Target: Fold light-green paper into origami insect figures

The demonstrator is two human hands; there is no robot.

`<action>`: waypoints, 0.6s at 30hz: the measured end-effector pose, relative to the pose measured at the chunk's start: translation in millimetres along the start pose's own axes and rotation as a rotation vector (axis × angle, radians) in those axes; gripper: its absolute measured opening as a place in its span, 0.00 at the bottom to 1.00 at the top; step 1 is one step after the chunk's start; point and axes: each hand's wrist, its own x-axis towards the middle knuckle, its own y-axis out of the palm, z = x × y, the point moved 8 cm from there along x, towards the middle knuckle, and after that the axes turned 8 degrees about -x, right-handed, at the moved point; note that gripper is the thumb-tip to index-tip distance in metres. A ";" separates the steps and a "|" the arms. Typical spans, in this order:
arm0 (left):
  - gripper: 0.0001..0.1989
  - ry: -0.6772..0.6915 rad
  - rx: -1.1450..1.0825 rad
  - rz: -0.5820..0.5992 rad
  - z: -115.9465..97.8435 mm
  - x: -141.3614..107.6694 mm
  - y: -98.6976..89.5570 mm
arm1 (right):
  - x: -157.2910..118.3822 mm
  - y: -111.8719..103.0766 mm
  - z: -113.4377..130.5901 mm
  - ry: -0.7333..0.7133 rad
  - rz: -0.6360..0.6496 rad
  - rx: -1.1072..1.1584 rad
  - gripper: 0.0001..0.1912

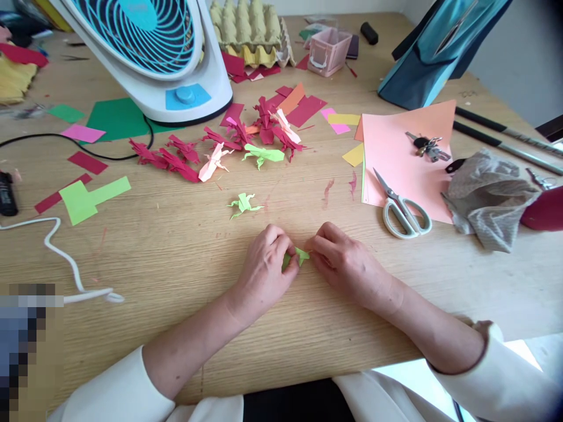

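Near the table's front middle, a small folded green paper piece (301,256) is pinched between the thumb and fingers of my left hand (269,266). My right hand (347,266) has its fingertips pressed together at the right end of that piece. Part of the paper is hidden under my fingers. Just beyond my hands lies a small green folded figure (244,203) with thin legs. Farther back is another green figure (264,154), beside a pale pink one (214,162) and several dark red ones (180,164).
Scissors (407,214) lie on pink paper sheets (396,129) at the right, with keys (428,146) and a grey cloth (492,193). A fan (189,97) stands at the back left. Green scraps (79,202) and a white cord (65,255) are at the left.
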 end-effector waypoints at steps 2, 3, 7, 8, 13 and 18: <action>0.05 0.006 -0.005 -0.005 -0.4 -0.5 -0.3 | -5.3 -4.0 11.3 -0.095 0.001 -0.141 0.09; 0.05 0.005 -0.011 -0.004 -0.5 -0.7 -0.3 | -8.1 -5.3 17.2 -0.135 0.002 -0.217 0.10; 0.04 0.000 -0.042 0.004 -0.7 -1.3 -0.9 | -17.2 -2.3 35.1 -0.220 0.032 -0.407 0.10; 0.04 -0.004 -0.045 0.007 -0.5 -1.4 -0.9 | -19.0 -0.4 38.3 -0.234 0.037 -0.428 0.10; 0.02 -0.035 -0.032 0.031 1.2 -1.5 0.0 | -24.3 5.7 45.0 -0.241 0.023 -0.523 0.13; 0.06 -0.053 0.002 0.065 -1.1 -0.2 1.3 | -26.4 9.5 45.2 -0.204 0.066 -0.557 0.15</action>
